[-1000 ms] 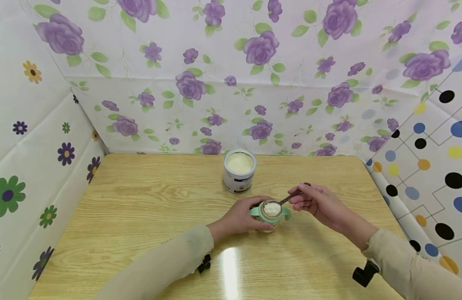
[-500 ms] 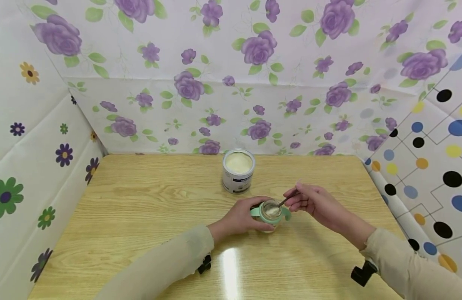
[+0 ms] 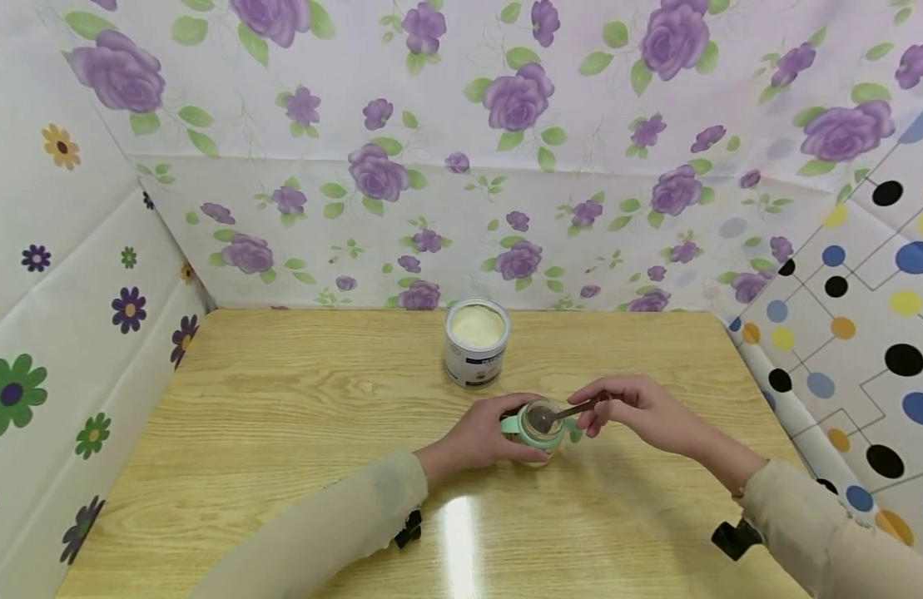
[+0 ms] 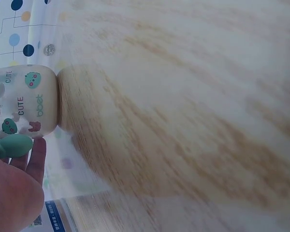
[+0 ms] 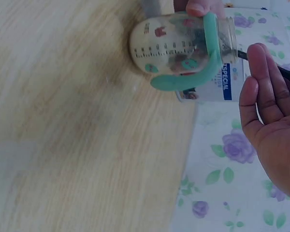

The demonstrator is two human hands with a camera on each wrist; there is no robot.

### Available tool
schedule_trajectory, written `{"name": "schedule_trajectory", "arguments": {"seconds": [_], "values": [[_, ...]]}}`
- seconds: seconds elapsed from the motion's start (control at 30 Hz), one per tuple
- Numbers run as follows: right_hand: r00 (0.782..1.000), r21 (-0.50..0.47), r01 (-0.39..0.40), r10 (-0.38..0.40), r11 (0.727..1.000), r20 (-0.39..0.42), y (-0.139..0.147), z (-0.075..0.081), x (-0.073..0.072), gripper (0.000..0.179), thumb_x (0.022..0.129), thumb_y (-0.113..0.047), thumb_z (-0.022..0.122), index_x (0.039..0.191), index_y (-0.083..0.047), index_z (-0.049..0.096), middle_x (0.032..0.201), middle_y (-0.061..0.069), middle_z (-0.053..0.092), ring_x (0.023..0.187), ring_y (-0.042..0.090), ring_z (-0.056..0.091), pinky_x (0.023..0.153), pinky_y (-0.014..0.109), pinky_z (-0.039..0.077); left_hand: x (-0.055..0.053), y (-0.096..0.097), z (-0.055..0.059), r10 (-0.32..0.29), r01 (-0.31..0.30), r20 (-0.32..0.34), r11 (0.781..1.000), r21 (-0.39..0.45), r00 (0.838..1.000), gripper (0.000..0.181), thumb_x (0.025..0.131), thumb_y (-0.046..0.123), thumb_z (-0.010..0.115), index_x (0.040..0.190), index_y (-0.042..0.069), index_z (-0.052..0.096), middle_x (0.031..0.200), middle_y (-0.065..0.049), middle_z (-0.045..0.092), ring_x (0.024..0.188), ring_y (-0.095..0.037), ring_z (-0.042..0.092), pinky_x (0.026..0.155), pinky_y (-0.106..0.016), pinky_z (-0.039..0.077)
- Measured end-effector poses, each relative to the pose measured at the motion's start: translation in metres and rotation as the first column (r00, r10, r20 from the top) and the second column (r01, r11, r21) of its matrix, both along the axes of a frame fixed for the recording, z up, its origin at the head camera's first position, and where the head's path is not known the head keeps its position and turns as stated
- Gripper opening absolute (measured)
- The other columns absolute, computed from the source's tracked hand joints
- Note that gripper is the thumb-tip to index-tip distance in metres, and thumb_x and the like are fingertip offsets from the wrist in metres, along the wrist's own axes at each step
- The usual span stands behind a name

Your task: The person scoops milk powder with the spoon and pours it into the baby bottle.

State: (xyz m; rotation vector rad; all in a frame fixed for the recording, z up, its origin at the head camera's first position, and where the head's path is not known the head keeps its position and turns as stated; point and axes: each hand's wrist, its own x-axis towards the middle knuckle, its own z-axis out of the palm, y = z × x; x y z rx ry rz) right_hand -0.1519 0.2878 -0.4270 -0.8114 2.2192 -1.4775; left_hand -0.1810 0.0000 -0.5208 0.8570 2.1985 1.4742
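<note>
My left hand [image 3: 491,430] grips a baby bottle [image 3: 538,453] with a mint-green collar and two curved side handles. It stands upright on the table, lidless. In the left wrist view the bottle [image 4: 24,104] shows cartoon prints and the word CUTE; in the right wrist view the clear bottle [image 5: 166,50] bears a measuring scale and has pale contents low inside. My right hand [image 3: 641,412] pinches the dark handle of a metal spoon [image 3: 573,411]. The spoon's bowl sits within the bottle's open mouth, with no heap of powder on it.
An open tin [image 3: 476,345] of cream-coloured powder stands just behind the bottle. The wooden table [image 3: 304,391] meets a floral backdrop [image 3: 431,233] at its rear, with patterned sheets at both sides.
The heaped white powder on the spoon has gone down into the bottle. My right hand has turned, and the spoon's handle now lies flatter. My left hand stays in place on the bottle.
</note>
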Motion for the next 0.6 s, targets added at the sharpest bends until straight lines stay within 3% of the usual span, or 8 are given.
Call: {"name": "schedule_trajectory", "arguments": {"seconds": [0.27, 0.4, 0.6], "values": [[0.995, 0.089, -0.013, 0.021, 0.996, -0.095, -0.0015, 0.0061, -0.0009, 0.037, 0.108, 0.007, 0.041, 0.13, 0.002, 0.071, 0.1, 0.015, 0.079, 0.084, 0.025, 0.076, 0.085, 0.035, 0.064, -0.0009, -0.0009, -0.0031, -0.008, 0.008, -0.002, 1.0, 0.014, 1.0, 0.072, 0.081, 0.037, 0.097, 0.145, 0.035, 0.064, 0.13, 0.018, 0.071, 0.12, -0.003, 0.065, 0.106, -0.031, 0.051], [0.996, 0.08, -0.02, 0.027, 0.997, -0.081, -0.0021, 0.0077, -0.0017, 0.036, 0.108, 0.007, 0.042, 0.129, 0.002, 0.071, 0.099, 0.013, 0.079, 0.084, 0.028, 0.076, 0.085, 0.036, 0.064, -0.0007, -0.0005, -0.0034, -0.01, 0.01, 0.003, 1.0, 0.016, 1.0, 0.072, 0.082, 0.036, 0.097, 0.145, 0.035, 0.064, 0.13, 0.017, 0.071, 0.119, -0.003, 0.065, 0.106, -0.031, 0.051], [0.999, 0.062, -0.017, 0.02, 0.998, -0.039, -0.0019, 0.0093, -0.002, 0.032, 0.109, 0.004, 0.045, 0.128, 0.003, 0.072, 0.101, 0.023, 0.077, 0.086, 0.027, 0.077, 0.084, 0.037, 0.065, 0.0003, -0.0002, -0.0007, -0.01, 0.009, 0.016, 1.0, 0.02, 1.0, 0.071, 0.082, 0.035, 0.096, 0.145, 0.035, 0.064, 0.131, 0.017, 0.071, 0.12, -0.004, 0.065, 0.107, -0.031, 0.051]]}}
